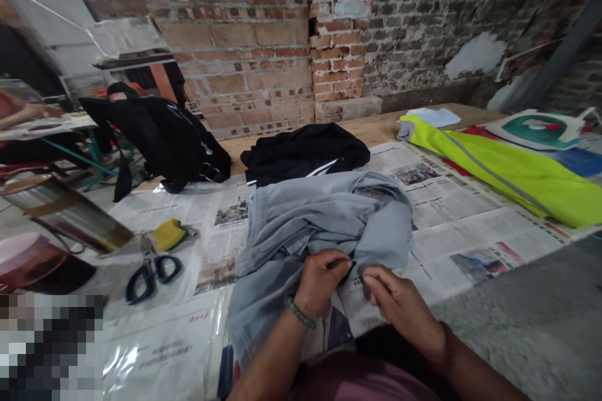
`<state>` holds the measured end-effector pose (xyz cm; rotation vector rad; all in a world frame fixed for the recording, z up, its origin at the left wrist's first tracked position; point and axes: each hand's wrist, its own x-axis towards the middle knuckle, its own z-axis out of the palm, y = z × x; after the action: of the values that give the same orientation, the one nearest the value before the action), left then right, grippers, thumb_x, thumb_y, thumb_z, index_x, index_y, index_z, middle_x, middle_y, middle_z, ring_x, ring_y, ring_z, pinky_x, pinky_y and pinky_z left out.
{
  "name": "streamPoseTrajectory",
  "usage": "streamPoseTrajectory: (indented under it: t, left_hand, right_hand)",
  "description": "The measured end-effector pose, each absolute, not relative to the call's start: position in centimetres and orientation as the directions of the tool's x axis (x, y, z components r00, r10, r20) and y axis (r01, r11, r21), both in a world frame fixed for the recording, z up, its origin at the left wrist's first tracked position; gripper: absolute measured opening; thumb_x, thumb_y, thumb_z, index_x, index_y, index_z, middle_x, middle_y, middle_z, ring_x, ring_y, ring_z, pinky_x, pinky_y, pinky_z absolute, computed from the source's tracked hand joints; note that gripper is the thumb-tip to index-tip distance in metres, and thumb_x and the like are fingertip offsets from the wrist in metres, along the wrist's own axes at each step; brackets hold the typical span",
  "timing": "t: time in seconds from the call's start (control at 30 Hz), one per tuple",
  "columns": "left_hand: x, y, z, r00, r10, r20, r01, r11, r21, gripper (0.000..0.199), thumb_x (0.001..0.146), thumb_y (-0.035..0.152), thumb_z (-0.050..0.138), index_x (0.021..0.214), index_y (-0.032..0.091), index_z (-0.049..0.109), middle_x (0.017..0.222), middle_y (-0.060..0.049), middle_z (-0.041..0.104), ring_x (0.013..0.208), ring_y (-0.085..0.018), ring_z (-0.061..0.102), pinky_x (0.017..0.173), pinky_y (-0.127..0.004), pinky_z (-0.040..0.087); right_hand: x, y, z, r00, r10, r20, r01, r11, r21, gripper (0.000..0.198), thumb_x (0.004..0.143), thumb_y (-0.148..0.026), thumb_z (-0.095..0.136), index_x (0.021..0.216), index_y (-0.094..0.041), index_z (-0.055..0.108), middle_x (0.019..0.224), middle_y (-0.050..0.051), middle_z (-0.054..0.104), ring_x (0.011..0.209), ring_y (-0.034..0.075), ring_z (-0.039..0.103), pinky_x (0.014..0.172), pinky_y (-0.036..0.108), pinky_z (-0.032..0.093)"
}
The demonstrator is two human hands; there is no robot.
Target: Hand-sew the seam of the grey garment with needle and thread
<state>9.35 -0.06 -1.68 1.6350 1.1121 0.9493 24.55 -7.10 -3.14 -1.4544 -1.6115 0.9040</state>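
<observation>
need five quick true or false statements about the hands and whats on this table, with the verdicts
1. The green beaded bracelet is on the left wrist. True.
2. The iron sits on top of the fluorescent yellow garment. False: the iron is beyond it, by red and blue cloth.
3. The scissors have dark blue handles. True.
4. The left hand grips the black backpack. False: that hand is at the grey garment; the black backpack is apart from it.
5. Newspaper lies under the grey garment. True.
</observation>
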Motion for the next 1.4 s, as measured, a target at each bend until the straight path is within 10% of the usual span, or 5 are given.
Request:
streamPoseTrajectory:
  t: [1.27, 1.4]
  left_hand:
    - [9.3, -0.1, -1.2, 0.336, 0.925, 0.178, 0.297, -0.284, 0.912, 0.011, 0.069, 0.014, 0.059, 0.069, 0.019, 0.07, 0.069, -0.001, 0.066, 0.068, -0.015, 0.059, 0.067, -0.025, 0.047]
    - [9.4, 0.1, -1.6, 0.255, 0.948, 0.19, 0.325, -0.269, 0.907, 0.012, 0.07, 0.014, 0.058, 0.069, 0.018, 0.069, 0.07, -0.002, 0.066, 0.07, -0.016, 0.06, 0.068, -0.027, 0.047]
  right_hand:
    - [23.3, -5.9, -2.8, -0.065, 0.991, 0.116, 0.551, 0.132, -0.824, 0.019, 0.087, -0.024, 0.03, 0.073, -0.02, 0.042, 0.054, -0.002, 0.05, 0.053, 0.013, 0.049, 0.054, 0.024, 0.036]
    - [24.7, -6.0, -1.7, -0.212, 0.971, -0.109, 0.399, -0.016, -0.917, 0.018, 0.084, -0.027, 0.037, 0.069, -0.019, 0.044, 0.052, -0.003, 0.054, 0.044, 0.009, 0.047, 0.045, 0.02, 0.034]
